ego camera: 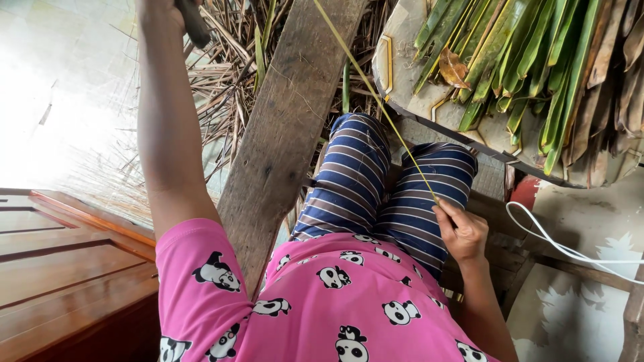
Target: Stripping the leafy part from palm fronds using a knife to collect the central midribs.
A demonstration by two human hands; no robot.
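Observation:
My left hand [161, 13] is stretched far forward at the top edge, closed on a dark handle [194, 27] whose other end is out of view. My right hand [461, 231] rests by my striped trouser leg [416, 201] and pinches the near end of a long thin yellow-green leaf strip [376, 94]. The strip runs taut from that hand diagonally up to the top edge, crossing a rough wooden plank [282, 134] that leans up between my left arm and my knees.
A bundle of long green and browning palm leaves [537, 60] lies on a worn round board [402, 74] at upper right. Dry leaf scraps [228, 74] litter the floor behind the plank. A brown wooden panel [60, 268] sits lower left, a white cord [557, 245] at right.

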